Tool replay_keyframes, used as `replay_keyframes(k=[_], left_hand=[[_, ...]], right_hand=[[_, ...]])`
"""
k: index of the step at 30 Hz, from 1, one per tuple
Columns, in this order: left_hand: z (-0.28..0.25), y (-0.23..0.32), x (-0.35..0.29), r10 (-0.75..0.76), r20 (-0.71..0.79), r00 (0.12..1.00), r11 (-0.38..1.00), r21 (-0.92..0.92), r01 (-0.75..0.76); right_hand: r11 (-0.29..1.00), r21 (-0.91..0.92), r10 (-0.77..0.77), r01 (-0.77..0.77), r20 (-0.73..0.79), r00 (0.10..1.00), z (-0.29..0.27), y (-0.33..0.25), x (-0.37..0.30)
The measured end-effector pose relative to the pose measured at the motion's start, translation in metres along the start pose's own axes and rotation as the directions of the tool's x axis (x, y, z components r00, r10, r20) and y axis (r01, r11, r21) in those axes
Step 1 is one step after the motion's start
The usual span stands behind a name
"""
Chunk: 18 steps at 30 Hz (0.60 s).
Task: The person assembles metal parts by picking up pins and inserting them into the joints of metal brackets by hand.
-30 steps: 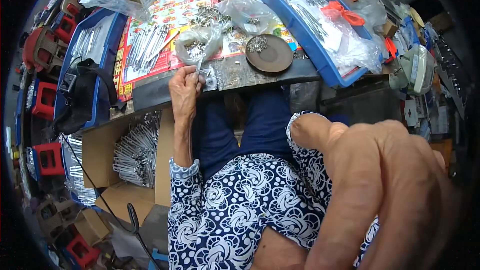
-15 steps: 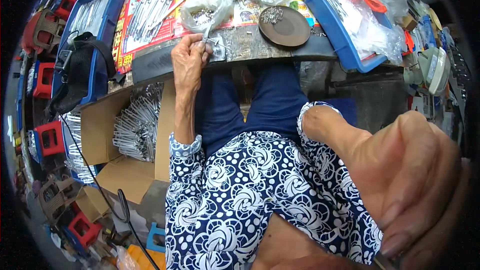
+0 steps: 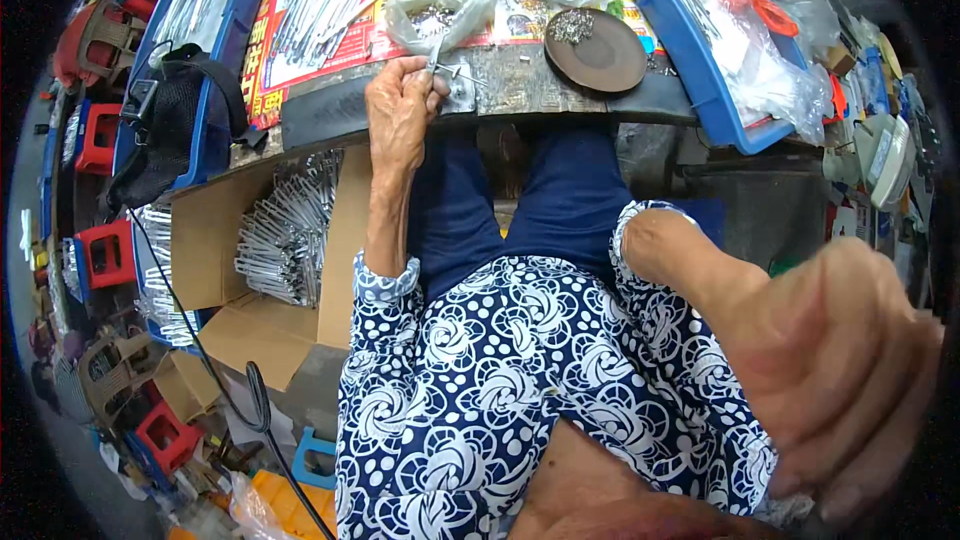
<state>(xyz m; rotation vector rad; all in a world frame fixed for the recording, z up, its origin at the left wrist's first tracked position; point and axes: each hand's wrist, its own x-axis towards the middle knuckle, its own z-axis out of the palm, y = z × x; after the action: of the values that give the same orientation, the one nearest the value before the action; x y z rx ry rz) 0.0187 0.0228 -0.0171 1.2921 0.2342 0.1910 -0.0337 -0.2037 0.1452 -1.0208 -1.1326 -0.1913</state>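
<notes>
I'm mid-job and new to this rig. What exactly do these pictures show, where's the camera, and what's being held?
There is no machine: these are a person's bare hands. The view comes from the left of two head-worn fisheye cameras looking down, so edges bend.

The left hand, at the table's near edge, pinches a thin metal piece. The right hand is raised close to the camera, blurred; whether it holds anything is unclear.

On the table are metal rods, a clear plastic bag and a brown dish bearing small metal bits.
</notes>
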Motion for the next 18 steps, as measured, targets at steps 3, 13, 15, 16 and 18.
replay_keyframes(k=[3,13,15,16,18], left_hand=[[0.008,0.01,-0.002,-0.005,0.028,1.0,1.0,-0.025,0.006],[0.005,0.01,-0.002,0.006,0.017,1.0,0.999,-0.049,-0.005],[0.004,0.009,-0.001,-0.001,0.028,1.0,0.995,-0.099,0.003],[0.004,0.008,-0.002,-0.001,0.037,0.999,0.995,-0.096,0.005],[0.005,0.008,-0.004,-0.029,0.058,0.998,0.983,-0.179,0.039]], right_hand=[[0.999,-0.04,-0.007,0.008,0.031,0.999,0.004,-0.013,0.011],[0.555,-0.464,0.635,-0.69,-0.3,0.712,0.005,0.166,-0.05],[0.581,-0.416,0.614,-0.7,-0.34,0.712,0.009,0.173,-0.051],[0.595,-0.375,0.607,-0.711,-0.369,0.703,0.009,0.179,-0.052],[0.591,-0.41,0.594,-0.695,-0.362,0.719,0.007,0.18,-0.051]])
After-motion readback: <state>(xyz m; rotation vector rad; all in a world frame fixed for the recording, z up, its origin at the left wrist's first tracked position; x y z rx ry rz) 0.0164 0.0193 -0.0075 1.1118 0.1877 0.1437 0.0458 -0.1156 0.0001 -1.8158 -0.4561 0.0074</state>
